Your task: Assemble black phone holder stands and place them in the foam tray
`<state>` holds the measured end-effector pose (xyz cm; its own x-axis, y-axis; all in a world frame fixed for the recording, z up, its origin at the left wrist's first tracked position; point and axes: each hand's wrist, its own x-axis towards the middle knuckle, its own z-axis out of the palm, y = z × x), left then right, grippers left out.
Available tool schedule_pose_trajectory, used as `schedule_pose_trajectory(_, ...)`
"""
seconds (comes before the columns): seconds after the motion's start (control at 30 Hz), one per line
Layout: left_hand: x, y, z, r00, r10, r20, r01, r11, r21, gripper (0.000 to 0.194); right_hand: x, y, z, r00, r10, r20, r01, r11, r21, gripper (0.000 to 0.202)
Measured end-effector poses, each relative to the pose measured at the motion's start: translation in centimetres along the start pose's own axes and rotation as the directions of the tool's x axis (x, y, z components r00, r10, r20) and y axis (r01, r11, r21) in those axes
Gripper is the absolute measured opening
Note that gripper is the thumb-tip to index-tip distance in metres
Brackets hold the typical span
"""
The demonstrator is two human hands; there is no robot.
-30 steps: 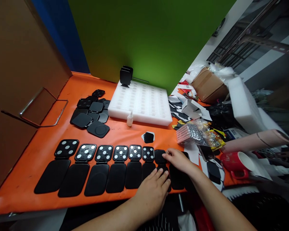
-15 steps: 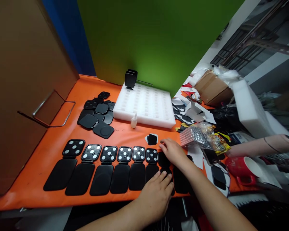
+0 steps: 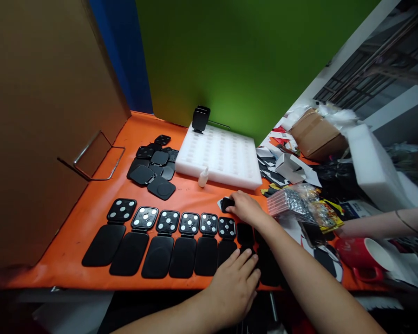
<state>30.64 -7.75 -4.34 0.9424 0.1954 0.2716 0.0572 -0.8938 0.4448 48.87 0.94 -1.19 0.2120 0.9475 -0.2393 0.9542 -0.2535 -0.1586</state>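
My left hand (image 3: 234, 285) lies palm down with fingers spread over black panels near the table's front edge. My right hand (image 3: 245, 206) reaches across to a small black square pad (image 3: 226, 204) lying on white pieces; its fingertips are at the pad's right edge, and whether they grip it is unclear. Hinged black pieces stand in a row, several with white dots on their upper squares (image 3: 189, 223) and plain lower panels (image 3: 182, 258). The square (image 3: 244, 234) just below my right hand shows no dots. A small dropper bottle (image 3: 203, 178) is upright beyond the row.
A white foam block (image 3: 218, 155) holds upright black pieces (image 3: 200, 118) at its back left corner. More black pieces (image 3: 161, 187) are piled at the left, near a metal stand (image 3: 99, 178). At the right are a bagged bundle (image 3: 285, 202) and a red mug (image 3: 358, 255).
My right hand has moved up and away from the row to the small black pad. My left hand stays over the panels. The view has shifted slightly.
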Motion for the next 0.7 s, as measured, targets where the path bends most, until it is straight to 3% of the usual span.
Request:
schedule_pose_trajectory(0.23,-1.3,-0.9,-1.0,0.978,-0.200,-0.057,0.204,0.976,0.078,0.036,0.7,0.0,-0.4,1.000,-0.003,-0.002,0.003,0.998,0.068,0.033)
schedule_pose_trajectory(0.37,-2.3,-2.0,-0.5,0.989,-0.143,-0.022,0.145,0.980,0.139,0.040,-1.2,0.0,-1.0,0.997,-0.002,-0.079,0.009,0.996,0.088,0.013)
schedule_pose_trajectory(0.47,-2.5,-2.3,-0.2,0.991,-0.132,-0.003,0.132,0.984,0.124,0.039,-3.5,0.7,-1.1,0.990,0.057,-0.131,-0.023,0.968,0.251,0.018)
schedule_pose_trajectory(0.53,-2.4,-2.4,-0.1,0.992,-0.124,-0.003,0.123,0.985,0.125,0.039,-5.1,0.9,-0.5,0.990,0.133,-0.049,-0.091,0.857,0.506,0.021)
schedule_pose_trajectory(0.6,-2.3,-2.4,-0.1,0.993,-0.114,-0.008,0.114,0.984,0.135,0.040,-6.5,0.6,0.6,0.983,0.131,0.125,-0.181,0.681,0.709,0.023)
schedule_pose_trajectory(0.7,-2.3,-2.4,-0.1,0.993,-0.116,-0.020,0.118,0.984,0.134,0.039,-7.6,-0.1,2.3,0.970,0.067,0.233,-0.230,0.561,0.795,0.023)
